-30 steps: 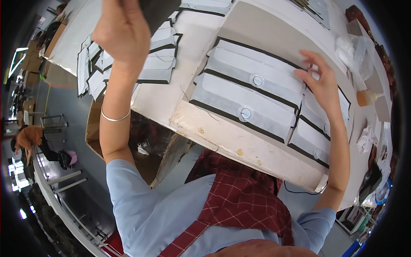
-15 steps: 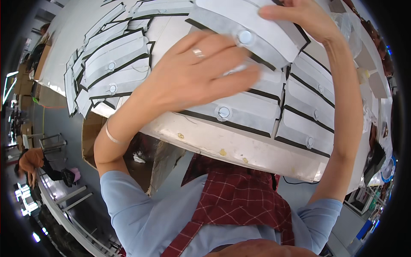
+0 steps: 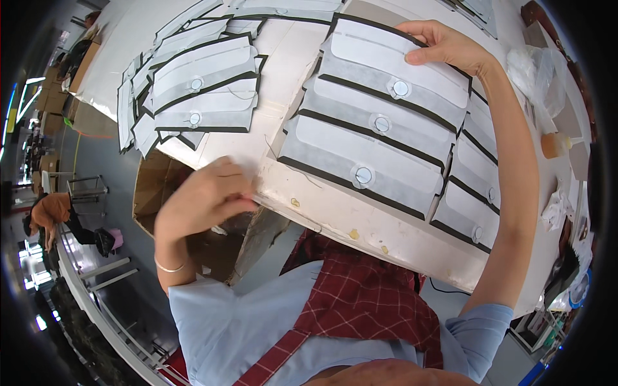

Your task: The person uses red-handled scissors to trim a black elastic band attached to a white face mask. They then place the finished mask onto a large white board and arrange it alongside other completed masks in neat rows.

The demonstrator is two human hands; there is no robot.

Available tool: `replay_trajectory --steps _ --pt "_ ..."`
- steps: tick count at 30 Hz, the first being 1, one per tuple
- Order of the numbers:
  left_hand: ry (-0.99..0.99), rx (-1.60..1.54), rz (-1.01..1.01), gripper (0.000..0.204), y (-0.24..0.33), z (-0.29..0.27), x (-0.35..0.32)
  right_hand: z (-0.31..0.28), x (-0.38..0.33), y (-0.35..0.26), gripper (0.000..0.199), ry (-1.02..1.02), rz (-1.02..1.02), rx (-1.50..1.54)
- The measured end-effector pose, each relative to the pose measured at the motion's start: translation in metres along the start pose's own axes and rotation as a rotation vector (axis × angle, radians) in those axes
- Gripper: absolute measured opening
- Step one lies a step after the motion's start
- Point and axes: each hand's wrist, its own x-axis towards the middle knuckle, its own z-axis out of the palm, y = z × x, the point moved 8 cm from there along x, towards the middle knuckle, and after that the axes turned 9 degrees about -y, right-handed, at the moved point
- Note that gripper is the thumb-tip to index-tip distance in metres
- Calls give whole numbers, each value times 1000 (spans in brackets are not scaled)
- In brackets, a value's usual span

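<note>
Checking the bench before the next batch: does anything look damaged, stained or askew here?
The white board under the right stack of panels has yellowish stains and a chipped front edge. The left pile of panels is fanned unevenly, overhanging the table edge. Nothing looks spilled.

Grey floor (image 3: pixel 103 161) ran down frame left; bright windows (image 3: pixel 19 103) at far left edge; cardboard box (image 3: pixel 154 193) under the white worktable (image 3: pixel 360 225).

Left hand (image 3: pixel 206 196) curled, low near body; right hand (image 3: pixel 444 48) outstretched, fingers flat.
</note>
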Motion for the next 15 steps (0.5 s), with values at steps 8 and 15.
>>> replay_trajectory --steps 8,15 --pt "785 656 -634 41 -105 -109 -96 1 21 19 62 -121 86 -11" --pt "720 442 -245 58 -203 -155 7 -2 21 17 59 -32 155 -115"
